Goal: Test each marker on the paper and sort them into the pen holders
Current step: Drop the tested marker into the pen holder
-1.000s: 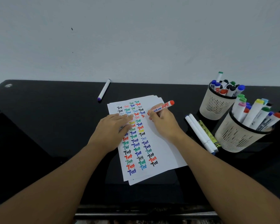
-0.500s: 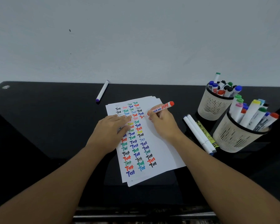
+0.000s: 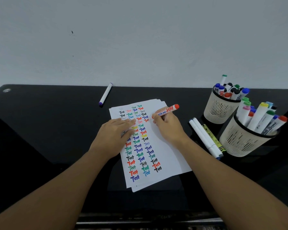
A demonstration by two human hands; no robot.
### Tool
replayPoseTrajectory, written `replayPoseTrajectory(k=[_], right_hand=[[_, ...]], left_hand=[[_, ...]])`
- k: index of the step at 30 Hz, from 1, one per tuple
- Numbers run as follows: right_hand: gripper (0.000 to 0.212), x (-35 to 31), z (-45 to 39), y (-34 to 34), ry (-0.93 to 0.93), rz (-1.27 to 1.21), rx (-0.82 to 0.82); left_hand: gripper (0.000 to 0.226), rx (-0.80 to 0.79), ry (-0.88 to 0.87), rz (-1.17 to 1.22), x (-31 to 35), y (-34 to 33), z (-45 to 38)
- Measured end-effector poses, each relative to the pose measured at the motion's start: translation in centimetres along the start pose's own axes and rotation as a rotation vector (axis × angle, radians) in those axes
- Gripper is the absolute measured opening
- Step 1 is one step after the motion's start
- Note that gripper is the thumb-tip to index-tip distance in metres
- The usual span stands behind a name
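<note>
Item: white paper sheets (image 3: pixel 165 155) on black glossy surface (image 3: pixel 40 138), rows of "Test" in many colours. My left hand (image 3: pixel 114 136) presses them flat, fingers straight. My right hand (image 3: pixel 167 126) pinches red-capped white marker (image 3: pixel 167 110), tip on paper, barrel reading "500".

Before me a glossy black table (image 3: pixel 40 130) fills the lower frame. A small round metal fitting (image 3: pixel 6 90) sits at its upper-left corner. Behind it a pale grey wall (image 3: pixel 140 39) fills the upper frame.
</note>
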State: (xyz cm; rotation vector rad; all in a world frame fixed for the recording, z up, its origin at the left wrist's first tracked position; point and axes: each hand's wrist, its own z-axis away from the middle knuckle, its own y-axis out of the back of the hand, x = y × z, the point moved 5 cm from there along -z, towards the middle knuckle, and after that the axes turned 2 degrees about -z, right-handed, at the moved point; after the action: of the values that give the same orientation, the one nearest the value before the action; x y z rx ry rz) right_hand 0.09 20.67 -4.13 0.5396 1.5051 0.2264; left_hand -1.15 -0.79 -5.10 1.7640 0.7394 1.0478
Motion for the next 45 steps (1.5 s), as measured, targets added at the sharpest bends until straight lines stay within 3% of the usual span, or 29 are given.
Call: replayPoseTrajectory(k=[14,20,25,31,33,36,38,45], right_hand=[[0.026,-0.1,0.2,0.1,0.01,0.014,0.001],[0.029,-0.1,0.1,0.1,0.012,0.045,0.019],[0.009,-0.3,0.2,0.7,0.096,-0.144,0.061],[0.009,-0.3,0.2,0.9,0.166,-0.221,0.099],[0.018,-0.3,0.1,0.7,0.139,-0.171,0.04],[0.057,-0.9,0.2,0.4,0.114,-0.076,-0.152],[0.069,-1.4,0.3,0.4,0.112,-0.079,-0.24],[0.018,-4.1,1.3,0.4,0.056,-0.43,-0.182]], left_hand=[[0.048,0.016,-0.01,-0.006,-0.1,-0.1,-0.2],[0.039,0.096,-0.032,0.01,0.0,0.4,0.3],[0.045,0.113,0.023,-0.011,0.0,0.6,0.4],[0.037,0.133,0.084,-0.03,-0.5,0.5,0.2],[0.035,0.13,0.088,-0.014,-0.5,0.5,0.3],[0.034,0.14,0.083,0.005,-0.4,0.6,0.5],[0.033,0.154,0.078,0.026,-0.4,0.7,0.5],[0.033,0.144,0.094,0.041,0.1,1.2,0.8]])
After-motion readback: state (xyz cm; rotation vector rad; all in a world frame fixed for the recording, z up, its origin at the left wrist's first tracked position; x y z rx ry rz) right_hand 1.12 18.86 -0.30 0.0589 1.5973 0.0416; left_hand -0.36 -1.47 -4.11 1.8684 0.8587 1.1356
